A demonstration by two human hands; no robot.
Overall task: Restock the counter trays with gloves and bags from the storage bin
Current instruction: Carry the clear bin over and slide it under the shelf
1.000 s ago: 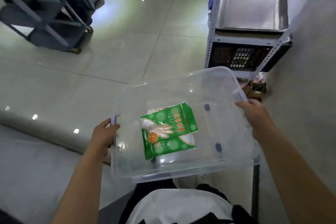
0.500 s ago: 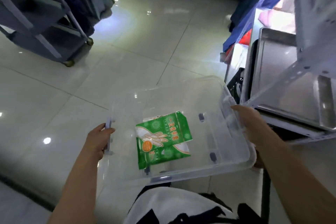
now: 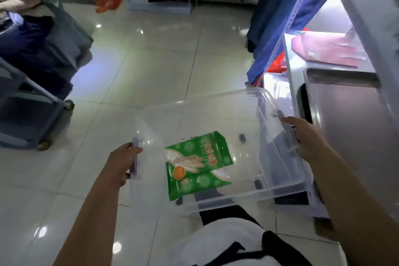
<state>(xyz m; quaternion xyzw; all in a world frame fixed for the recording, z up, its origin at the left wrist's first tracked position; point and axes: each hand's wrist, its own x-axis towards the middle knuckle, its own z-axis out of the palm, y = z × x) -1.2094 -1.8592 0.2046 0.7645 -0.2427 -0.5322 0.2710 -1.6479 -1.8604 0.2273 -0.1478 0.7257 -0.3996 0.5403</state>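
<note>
I carry a clear plastic storage bin (image 3: 205, 106) in front of my waist, above the tiled floor. My left hand (image 3: 122, 163) grips the grey latch handle on the bin's left end. My right hand (image 3: 302, 138) grips the handle on its right end. Inside the bin lie green glove packets (image 3: 197, 164) printed with a picture of a hand, one on top of another. A steel tray (image 3: 349, 101) sits on a metal shelf just right of the bin.
A white slotted-angle shelf rack (image 3: 298, 13) stands at the right, with a red sheet (image 3: 326, 52) on its steel surface and blue cloth (image 3: 278, 17) behind. A grey wheeled cart (image 3: 32, 97) stands at the left. Open tiled floor lies ahead.
The view has swung up and to the right while I carry the bin. The shelf rack and steel tray now sit close on the right. Both hands keep the same grip.
</note>
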